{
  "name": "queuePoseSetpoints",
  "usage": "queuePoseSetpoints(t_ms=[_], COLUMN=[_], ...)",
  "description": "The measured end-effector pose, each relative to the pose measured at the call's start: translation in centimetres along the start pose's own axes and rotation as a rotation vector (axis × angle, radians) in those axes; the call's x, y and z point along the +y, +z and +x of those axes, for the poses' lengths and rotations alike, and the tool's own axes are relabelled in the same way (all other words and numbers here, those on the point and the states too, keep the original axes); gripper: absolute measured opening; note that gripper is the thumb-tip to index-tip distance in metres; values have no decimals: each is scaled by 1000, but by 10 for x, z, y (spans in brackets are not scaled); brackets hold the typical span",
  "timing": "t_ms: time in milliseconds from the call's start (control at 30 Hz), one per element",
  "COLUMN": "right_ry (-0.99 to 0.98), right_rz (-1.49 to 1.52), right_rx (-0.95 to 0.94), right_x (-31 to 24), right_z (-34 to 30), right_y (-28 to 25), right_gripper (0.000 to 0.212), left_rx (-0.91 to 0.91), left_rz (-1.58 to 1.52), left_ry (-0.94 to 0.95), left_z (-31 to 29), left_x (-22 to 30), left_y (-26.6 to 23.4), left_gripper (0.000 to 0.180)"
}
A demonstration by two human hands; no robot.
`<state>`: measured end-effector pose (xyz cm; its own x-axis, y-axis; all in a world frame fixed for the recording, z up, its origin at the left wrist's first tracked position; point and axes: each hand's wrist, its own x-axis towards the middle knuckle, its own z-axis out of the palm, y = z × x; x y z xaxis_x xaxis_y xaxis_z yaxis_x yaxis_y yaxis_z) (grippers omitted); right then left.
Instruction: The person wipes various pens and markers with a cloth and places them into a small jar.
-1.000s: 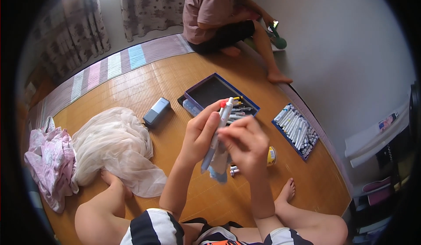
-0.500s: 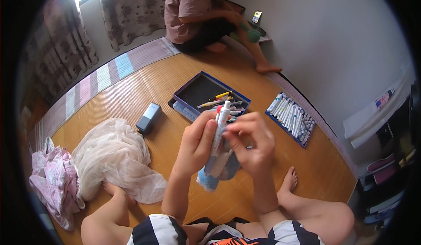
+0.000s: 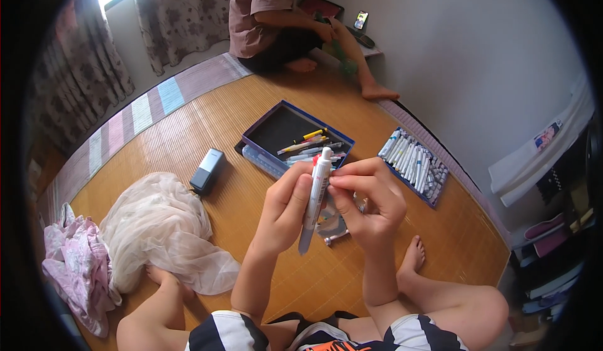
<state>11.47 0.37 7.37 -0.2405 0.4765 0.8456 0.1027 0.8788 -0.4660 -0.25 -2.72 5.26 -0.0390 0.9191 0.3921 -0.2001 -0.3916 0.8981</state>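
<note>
Upright in front of me is a white pen (image 3: 318,191) with a grey lower end, held between the thumb and fingers of my left hand (image 3: 286,209). A bit of red shows behind its upper part. My right hand (image 3: 370,200) is closed in a pinch beside the pen's upper half; what its fingertips hold, if anything, I cannot make out. Between and below the hands, partly hidden, is a small greyish thing with silvery bead-like ends (image 3: 330,230). Beyond the hands lies an open dark-blue box (image 3: 264,121) with several pens and pencils (image 3: 308,142) in it.
A blue tray of white markers (image 3: 414,165) lies to the right. Left are a grey-blue box-shaped device (image 3: 208,170), sheer cream fabric (image 3: 160,228) and pink patterned cloth (image 3: 75,263). A person (image 3: 270,27) sits at the far edge of the mat, near a lit phone (image 3: 360,20).
The fluffy blue-and-white thing below my hands is no longer seen; the greyish thing shows there instead. My right fingers have drawn closer together. The seated person's hand and green object have shifted.
</note>
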Motion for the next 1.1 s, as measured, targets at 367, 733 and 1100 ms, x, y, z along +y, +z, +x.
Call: queuePoseSetpoints(t_ms=[367, 733, 1100], right_ry=[-77, -44, -124], right_rz=[156, 151, 30], right_rx=[131, 78, 90], right_x=[9, 11, 11], right_z=[-13, -8, 3], right_y=[16, 13, 13], right_gripper=[21, 19, 16], left_rx=[85, 61, 49], left_rz=[19, -145, -92], left_ry=[129, 60, 30], left_z=[2, 1, -2], left_x=[-6, -11, -8], left_y=[6, 6, 1], left_gripper=[24, 33, 38])
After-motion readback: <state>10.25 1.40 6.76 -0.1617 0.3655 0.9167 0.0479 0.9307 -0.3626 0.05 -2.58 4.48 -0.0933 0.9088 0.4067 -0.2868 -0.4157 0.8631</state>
